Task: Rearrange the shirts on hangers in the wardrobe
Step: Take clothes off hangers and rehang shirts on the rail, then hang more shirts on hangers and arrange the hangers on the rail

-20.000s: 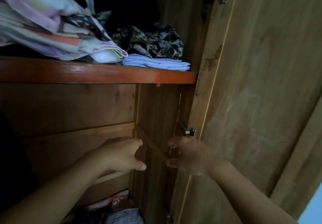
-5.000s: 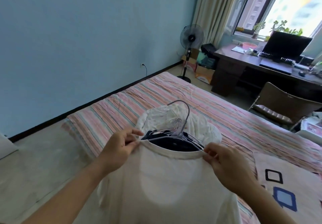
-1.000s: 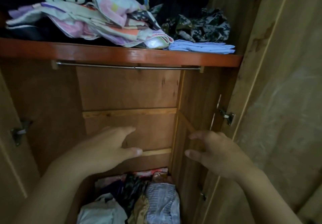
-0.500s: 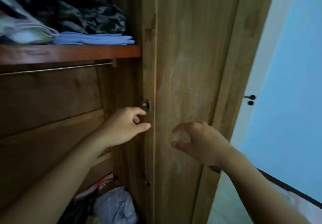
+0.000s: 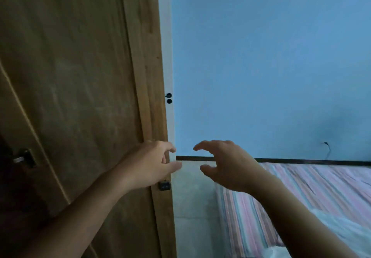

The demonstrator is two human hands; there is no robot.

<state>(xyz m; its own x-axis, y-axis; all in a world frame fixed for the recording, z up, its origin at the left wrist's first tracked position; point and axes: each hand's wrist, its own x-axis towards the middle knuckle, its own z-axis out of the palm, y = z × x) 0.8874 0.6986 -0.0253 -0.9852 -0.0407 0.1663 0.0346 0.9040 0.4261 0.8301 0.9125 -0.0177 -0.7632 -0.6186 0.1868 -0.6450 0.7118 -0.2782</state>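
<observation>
- Head view; brown wooden wardrobe door fills the left half of the picture, standing open with its outer edge running top to bottom near the middle; a small dark metal hinge shows on its inner side, low at the far left
- left hand is raised in front of the door's outer edge, empty, its fingers loosely curled with a narrow gap between thumb and forefinger; whether it touches the wood cannot be told
- right hand hangs in the air just right of the door's edge, apart from the left hand, empty, fingers bent like a claw and spread fairly wide
- plain blue wall lies right of the door, with a dark skirting strip along its foot
- bed with a pink-and-blue striped cover sits low and right of the door
- white shirt fabric lies on that bed at the bottom right, well apart from the door; no more of it can be made out
</observation>
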